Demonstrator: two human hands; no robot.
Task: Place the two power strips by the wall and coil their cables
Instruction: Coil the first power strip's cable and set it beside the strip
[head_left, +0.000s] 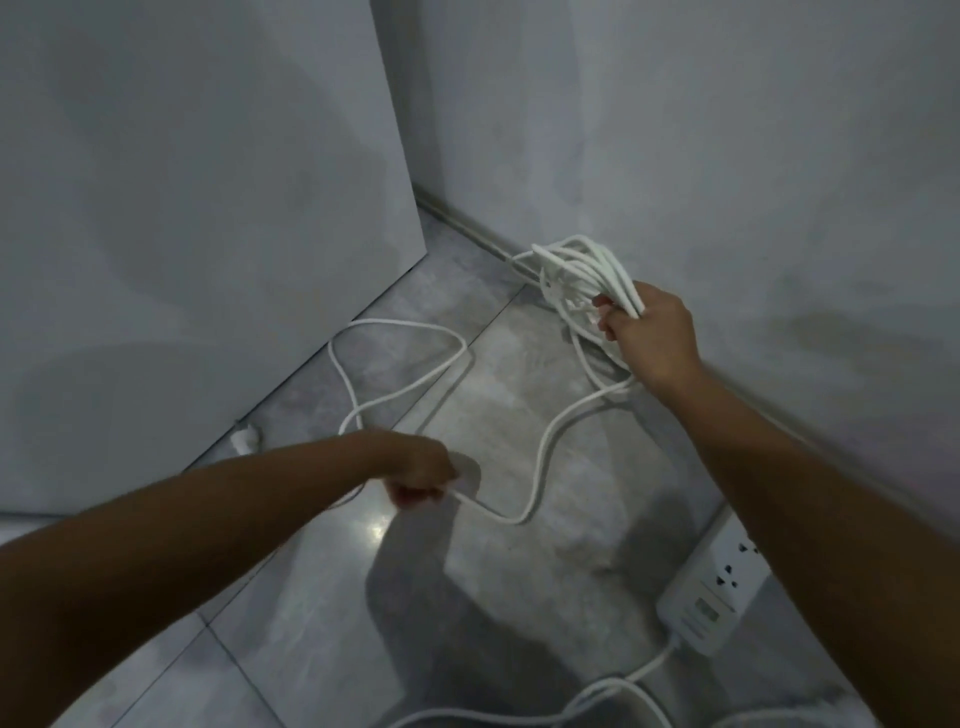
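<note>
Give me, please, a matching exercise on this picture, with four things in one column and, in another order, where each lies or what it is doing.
Column one:
1. right hand
2. left hand
3. power strip
4. white plug

Column two:
A. lies on the floor, partly hidden by the right forearm
B. grips the coiled cable bundle
C. pinches a single loose run of cable
D. lies at the foot of the grey panel on the left

Pairs: 1-B, 2-C, 3-A, 4-D.

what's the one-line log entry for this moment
step: coiling cable | right hand: holds cable coil near wall | left hand: pinches loose cable | power strip: on floor
</note>
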